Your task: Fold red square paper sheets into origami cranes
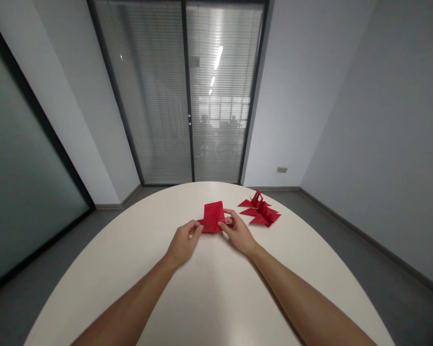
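Note:
A partly folded sheet of red paper [213, 216] is held between my two hands over the far half of the table. My left hand [185, 240] pinches its lower left corner, where a small flap sticks out to the side. With thumb in front and fingers behind, my right hand [240, 233] grips the paper's right edge. Right of that hand, several red origami cranes [261, 210] sit close together on the tabletop, their pointed wings overlapping.
The round white table [202, 293] fills the lower middle. Beyond its far edge stands a glass partition [220, 144] with blinds and dark frames. A wall socket [282, 169] is low on the wall at the right.

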Motion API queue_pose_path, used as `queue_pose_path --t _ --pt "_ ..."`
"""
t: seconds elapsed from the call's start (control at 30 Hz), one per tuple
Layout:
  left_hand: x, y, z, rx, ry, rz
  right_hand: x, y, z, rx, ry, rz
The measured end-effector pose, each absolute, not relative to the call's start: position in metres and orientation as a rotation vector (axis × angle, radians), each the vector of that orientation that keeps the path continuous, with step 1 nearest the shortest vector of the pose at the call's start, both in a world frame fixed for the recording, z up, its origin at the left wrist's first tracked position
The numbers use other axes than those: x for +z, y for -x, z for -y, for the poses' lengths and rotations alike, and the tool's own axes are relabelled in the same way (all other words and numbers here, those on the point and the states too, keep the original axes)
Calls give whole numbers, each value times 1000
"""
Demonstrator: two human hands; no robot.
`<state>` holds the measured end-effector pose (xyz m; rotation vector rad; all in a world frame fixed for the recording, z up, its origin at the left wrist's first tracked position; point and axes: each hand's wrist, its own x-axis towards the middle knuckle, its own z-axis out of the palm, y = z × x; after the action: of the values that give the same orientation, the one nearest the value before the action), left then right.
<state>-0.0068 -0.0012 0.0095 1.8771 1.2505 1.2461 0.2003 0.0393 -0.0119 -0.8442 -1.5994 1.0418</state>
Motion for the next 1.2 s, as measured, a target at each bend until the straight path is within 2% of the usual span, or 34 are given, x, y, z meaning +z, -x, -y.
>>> queue_pose_path --t 0.3,0.5,0.77,0.87,1.03,1.2 --pt "0 8 -4 1206 -1937 -1349 -16 -202 -42 947 903 1609" --pt "-7 10 -11 1145 -2006 -1658 -17 -203 -41 862 993 1699" --pt "-11 11 -9 1532 -2244 -1718 -11 -202 -34 764 1126 1895" --pt "-16 11 -9 1429 -2362 -1664 -9 -202 -33 724 1167 1945" --pt "-24 13 -12 1028 -2523 -1499 -9 -203 -33 577 1222 2014" --pt "-15 10 -8 820 -2506 -1511 2 -201 -25 193 1192 2108"
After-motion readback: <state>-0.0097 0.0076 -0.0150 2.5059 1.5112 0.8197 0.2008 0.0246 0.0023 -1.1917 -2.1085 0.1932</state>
